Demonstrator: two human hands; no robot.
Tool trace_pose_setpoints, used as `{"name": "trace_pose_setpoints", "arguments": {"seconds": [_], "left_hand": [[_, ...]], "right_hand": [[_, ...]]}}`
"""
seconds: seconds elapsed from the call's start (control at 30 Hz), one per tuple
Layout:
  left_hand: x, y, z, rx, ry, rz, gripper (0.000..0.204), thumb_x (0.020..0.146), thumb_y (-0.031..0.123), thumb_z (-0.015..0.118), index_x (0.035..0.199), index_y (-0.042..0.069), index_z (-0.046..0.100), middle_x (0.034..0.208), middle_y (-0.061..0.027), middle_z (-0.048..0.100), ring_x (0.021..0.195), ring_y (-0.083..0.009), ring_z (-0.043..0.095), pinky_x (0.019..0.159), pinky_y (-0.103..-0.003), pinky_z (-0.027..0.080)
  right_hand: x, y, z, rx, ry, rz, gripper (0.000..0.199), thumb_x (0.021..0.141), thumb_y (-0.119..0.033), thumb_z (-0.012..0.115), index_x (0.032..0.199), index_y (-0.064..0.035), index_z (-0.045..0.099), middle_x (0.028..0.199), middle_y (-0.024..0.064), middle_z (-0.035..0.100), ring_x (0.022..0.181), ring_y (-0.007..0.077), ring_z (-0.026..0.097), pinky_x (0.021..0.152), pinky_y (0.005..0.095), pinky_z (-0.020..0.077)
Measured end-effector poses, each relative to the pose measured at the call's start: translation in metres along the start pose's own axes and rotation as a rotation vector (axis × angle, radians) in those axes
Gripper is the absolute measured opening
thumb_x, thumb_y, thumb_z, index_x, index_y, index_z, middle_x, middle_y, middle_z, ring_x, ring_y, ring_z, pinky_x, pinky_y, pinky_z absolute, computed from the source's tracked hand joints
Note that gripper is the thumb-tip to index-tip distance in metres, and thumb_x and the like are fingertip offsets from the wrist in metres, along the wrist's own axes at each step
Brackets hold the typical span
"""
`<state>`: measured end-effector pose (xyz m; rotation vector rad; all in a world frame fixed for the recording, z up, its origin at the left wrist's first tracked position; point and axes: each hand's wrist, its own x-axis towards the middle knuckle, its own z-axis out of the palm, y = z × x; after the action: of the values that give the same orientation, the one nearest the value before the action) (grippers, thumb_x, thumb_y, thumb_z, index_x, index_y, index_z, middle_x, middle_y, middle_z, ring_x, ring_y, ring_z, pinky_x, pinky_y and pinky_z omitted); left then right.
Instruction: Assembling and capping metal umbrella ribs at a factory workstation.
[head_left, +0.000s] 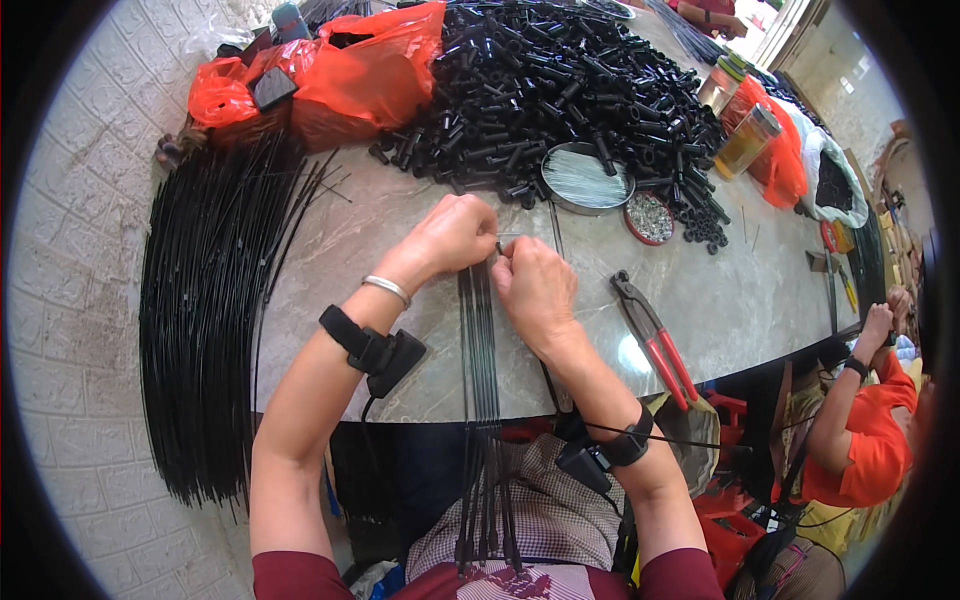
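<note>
My left hand [455,236] and my right hand [537,290] meet over the table, fingers pinched close together. A small dark piece [499,248] shows between the fingertips, at my right thumb and forefinger. What my left fingers hold is mostly hidden. Several thin black rods [481,345] run from under my hands over the table edge, their thicker dark ends at my lap. To the right of my right hand lie cutting pliers [654,338] with red handles. Beyond my hands stand a round tin [590,211] of thin pale sticks and a small red dish [630,228] of tiny metal parts.
A large heap of black tubular parts [560,90] covers the table's far side. Long black rods [210,320] are bundled at the left, below red plastic bags [365,75]. Jars [748,142] and a white sack [835,185] stand far right. Another person [865,440] sits at the right.
</note>
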<state>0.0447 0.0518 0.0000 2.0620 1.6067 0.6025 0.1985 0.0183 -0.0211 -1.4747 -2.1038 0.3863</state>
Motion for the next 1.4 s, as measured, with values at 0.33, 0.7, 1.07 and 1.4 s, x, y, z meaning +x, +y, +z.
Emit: {"name": "trace_pose_setpoints", "arguments": {"seconds": [0.33,0.7,1.07,1.4], "left_hand": [[-0.001,0.002,-0.003,0.000,-0.032,0.009,0.019,0.073,0.012,0.061,0.083,-0.003,0.067,0.077,-0.0226,0.065,0.075,-0.0328,0.066,0.068,-0.038,0.051],[-0.003,0.002,-0.004,-0.020,-0.032,0.014,0.019,0.075,0.013,0.061,0.083,-0.003,0.067,0.077,-0.0222,0.065,0.074,-0.0324,0.066,0.067,-0.038,0.051],[-0.007,0.004,-0.006,-0.057,-0.021,0.014,0.019,0.074,0.011,0.060,0.085,-0.002,0.068,0.078,-0.0225,0.065,0.074,-0.0338,0.066,0.067,-0.039,0.051],[-0.008,0.001,-0.003,0.000,0.000,0.077,0.018,0.074,0.011,0.058,0.083,-0.001,0.068,0.081,-0.0236,0.064,0.079,-0.0359,0.065,0.071,-0.041,0.052]], "right_hand": [[-0.003,-0.004,0.001,-0.100,0.068,-0.102,0.014,0.076,-0.013,0.066,0.082,-0.0014,0.060,0.085,0.0144,0.062,0.083,0.0311,0.060,0.072,0.0411,0.0494],[0.003,-0.008,-0.011,-0.027,-0.066,0.035,0.017,0.082,-0.015,0.060,0.089,0.0003,0.063,0.090,0.0198,0.065,0.085,0.0370,0.063,0.075,0.0462,0.0497],[0.006,-0.015,-0.009,-0.139,-0.066,0.001,0.016,0.078,-0.015,0.064,0.081,0.0004,0.064,0.089,0.0189,0.064,0.084,0.0361,0.063,0.075,0.0460,0.0494],[0.003,-0.010,-0.008,-0.078,-0.065,0.011,0.015,0.080,-0.013,0.060,0.087,-0.0012,0.065,0.090,0.0178,0.064,0.084,0.0354,0.063,0.077,0.0449,0.0487]]}}
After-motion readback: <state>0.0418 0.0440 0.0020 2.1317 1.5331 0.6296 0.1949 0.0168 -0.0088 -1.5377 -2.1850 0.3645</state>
